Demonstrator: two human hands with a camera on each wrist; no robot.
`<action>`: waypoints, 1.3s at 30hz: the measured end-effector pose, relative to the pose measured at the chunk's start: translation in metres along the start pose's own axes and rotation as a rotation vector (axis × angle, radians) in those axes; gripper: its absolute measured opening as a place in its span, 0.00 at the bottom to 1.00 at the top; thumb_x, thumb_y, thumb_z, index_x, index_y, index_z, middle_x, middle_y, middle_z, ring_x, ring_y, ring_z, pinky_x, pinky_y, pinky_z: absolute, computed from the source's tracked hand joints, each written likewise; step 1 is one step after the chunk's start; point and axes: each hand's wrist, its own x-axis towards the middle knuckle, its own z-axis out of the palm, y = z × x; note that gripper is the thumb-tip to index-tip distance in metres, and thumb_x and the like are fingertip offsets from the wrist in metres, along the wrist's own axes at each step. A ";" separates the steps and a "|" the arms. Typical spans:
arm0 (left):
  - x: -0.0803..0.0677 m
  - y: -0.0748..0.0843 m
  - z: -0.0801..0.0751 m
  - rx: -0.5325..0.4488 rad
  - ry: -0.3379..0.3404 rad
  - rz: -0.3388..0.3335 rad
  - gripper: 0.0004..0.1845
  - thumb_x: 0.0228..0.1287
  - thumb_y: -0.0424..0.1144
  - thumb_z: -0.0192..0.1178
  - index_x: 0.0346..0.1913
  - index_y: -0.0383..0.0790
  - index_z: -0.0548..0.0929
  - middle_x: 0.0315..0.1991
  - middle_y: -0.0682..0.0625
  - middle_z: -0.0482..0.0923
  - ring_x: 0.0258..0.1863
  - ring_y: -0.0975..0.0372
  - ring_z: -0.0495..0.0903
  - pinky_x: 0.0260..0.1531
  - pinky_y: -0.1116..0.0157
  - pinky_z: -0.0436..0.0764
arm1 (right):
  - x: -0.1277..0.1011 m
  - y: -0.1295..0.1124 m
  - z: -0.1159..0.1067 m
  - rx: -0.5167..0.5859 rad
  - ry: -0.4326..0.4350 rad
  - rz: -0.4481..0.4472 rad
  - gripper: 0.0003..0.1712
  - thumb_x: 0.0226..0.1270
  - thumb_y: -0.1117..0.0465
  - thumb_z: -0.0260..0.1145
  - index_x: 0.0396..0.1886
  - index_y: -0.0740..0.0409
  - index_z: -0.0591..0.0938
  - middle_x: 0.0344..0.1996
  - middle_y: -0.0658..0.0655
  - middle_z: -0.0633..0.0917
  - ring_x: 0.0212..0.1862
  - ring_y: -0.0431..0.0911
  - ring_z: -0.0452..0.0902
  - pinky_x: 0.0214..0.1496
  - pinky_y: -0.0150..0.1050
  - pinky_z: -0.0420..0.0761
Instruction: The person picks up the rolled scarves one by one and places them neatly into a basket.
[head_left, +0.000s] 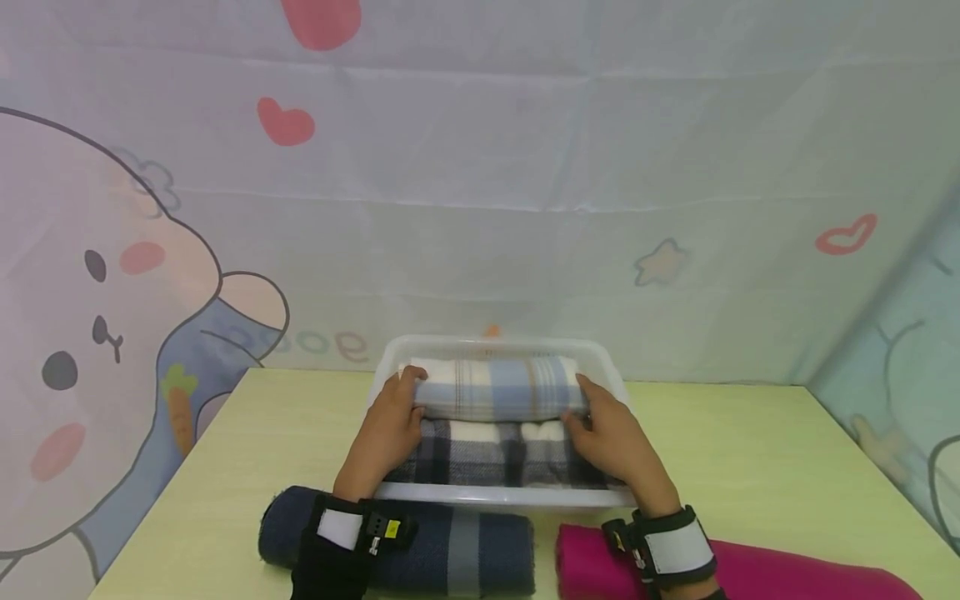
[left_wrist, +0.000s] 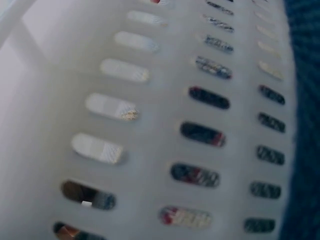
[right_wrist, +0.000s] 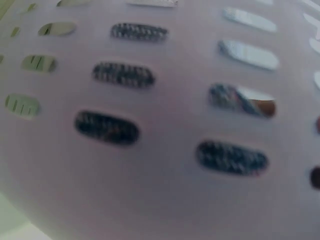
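Blue-and-white roll (head_left: pixel 495 390), ends partly hidden

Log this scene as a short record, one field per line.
Container: white basket with slotted walls, on a pale yellow table
In basket: light blue-and-white plaid roll; dark plaid cloth on its near side
Left hand: grips the light roll's left end
Right hand: grips its right end
Outside basket, near side: navy roll at left, magenta roll at right
Backdrop: cartoon-printed cloth
Wrist views: mostly slotted basket wall, blurred
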 end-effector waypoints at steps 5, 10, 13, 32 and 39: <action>-0.002 0.003 0.001 0.015 -0.014 -0.007 0.20 0.68 0.27 0.58 0.61 0.33 0.71 0.55 0.27 0.74 0.42 0.44 0.81 0.38 0.50 0.79 | -0.001 -0.001 0.001 -0.031 -0.023 -0.015 0.35 0.72 0.60 0.60 0.71 0.77 0.62 0.69 0.77 0.67 0.70 0.70 0.65 0.67 0.64 0.69; -0.003 0.007 0.000 0.054 -0.022 0.027 0.12 0.69 0.28 0.57 0.52 0.30 0.81 0.57 0.25 0.76 0.55 0.38 0.79 0.51 0.46 0.80 | -0.002 -0.002 0.002 -0.106 -0.077 -0.061 0.29 0.72 0.57 0.60 0.65 0.75 0.73 0.67 0.73 0.72 0.68 0.68 0.69 0.65 0.62 0.72; -0.003 0.008 -0.001 0.077 -0.026 0.045 0.09 0.68 0.27 0.57 0.46 0.29 0.85 0.54 0.29 0.80 0.59 0.38 0.77 0.55 0.46 0.79 | -0.001 -0.003 0.002 -0.117 -0.095 -0.070 0.29 0.72 0.56 0.60 0.64 0.74 0.74 0.66 0.73 0.74 0.67 0.67 0.70 0.66 0.61 0.72; 0.001 0.002 0.005 0.076 -0.015 0.088 0.09 0.68 0.27 0.57 0.44 0.28 0.85 0.49 0.30 0.83 0.58 0.35 0.78 0.57 0.44 0.78 | -0.002 -0.004 0.002 -0.098 -0.089 -0.066 0.31 0.71 0.57 0.62 0.66 0.73 0.72 0.63 0.71 0.77 0.66 0.66 0.71 0.66 0.60 0.72; 0.000 0.004 0.004 0.067 -0.032 0.074 0.09 0.69 0.27 0.56 0.47 0.28 0.84 0.48 0.31 0.83 0.59 0.36 0.77 0.59 0.43 0.76 | -0.002 -0.004 0.002 -0.107 -0.095 -0.058 0.33 0.72 0.56 0.62 0.68 0.73 0.70 0.63 0.71 0.77 0.67 0.66 0.71 0.65 0.61 0.72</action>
